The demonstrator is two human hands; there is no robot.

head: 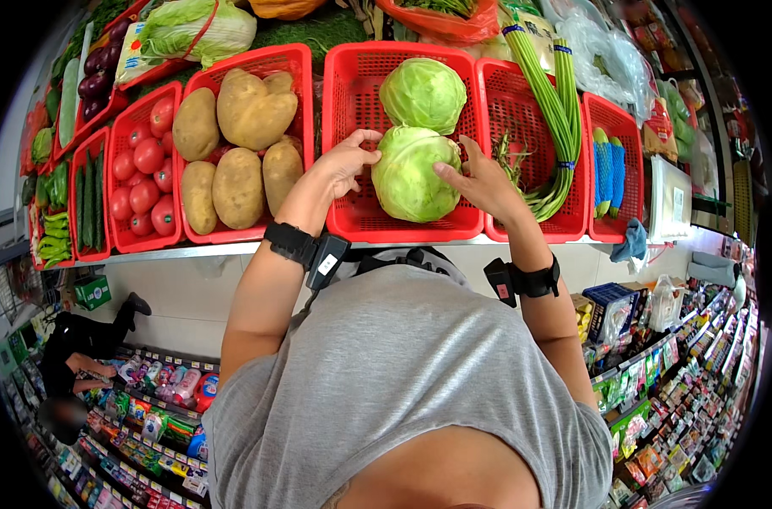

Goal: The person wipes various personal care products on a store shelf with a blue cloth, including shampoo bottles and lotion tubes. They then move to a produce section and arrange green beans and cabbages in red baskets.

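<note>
Two round green cabbages lie one behind the other in a red perforated plastic basket (354,89). The nearer cabbage (414,181) overlaps the front of the farther cabbage (423,95) in the head view. At its left side is my left hand (346,164), with thumb and index fingertip at the leaves and the other fingers loosely curled, apart from it. From the right comes my right hand (488,181), its thumb lying over the cabbage's side and its fingers spread beside it. Neither hand closes around the cabbage. Whether the fingertips press on it is hard to see.
Left of the cabbages stand baskets of potatoes (236,188), tomatoes (147,159) and cucumbers (90,200). To the right are long green stalks (570,121) and blue-netted vegetables (605,172). A metal shelf edge (182,253) runs before me. Behind, a person (87,337) is near stocked shelves.
</note>
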